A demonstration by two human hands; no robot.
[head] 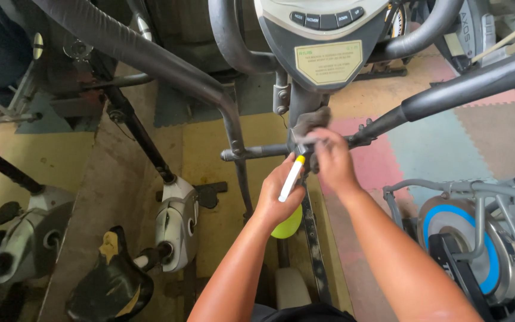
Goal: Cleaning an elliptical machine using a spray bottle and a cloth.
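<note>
- The left hand has its grip closed around a yellow-green spray bottle; the round body shows below the palm, and the white nozzle tube with a yellow tip sticks up and forward from the fist, pointing at the machine's centre post.
- The right hand is just beyond and to the right of the left, the two nearly touching. Its grip is closed on a grey cloth, pressed against the grey centre post where a horizontal crossbar meets it.
- The nozzle tip sits just beside the cloth and the right fingers.
- The right hand is blurred, so its single fingers are hard to make out; most of the bottle is hidden behind the left hand.
- Above the post, the machine's grey console is cut off by the top edge; curved grey handlebars sweep off to the left and right.
- Left of the arms stand other exercise machines, one with a worn black saddle; at the right a wheel with a blue ring.
- The floor is foam mat tiles in yellow, pink, blue and brown, dusty and scuffed.
</note>
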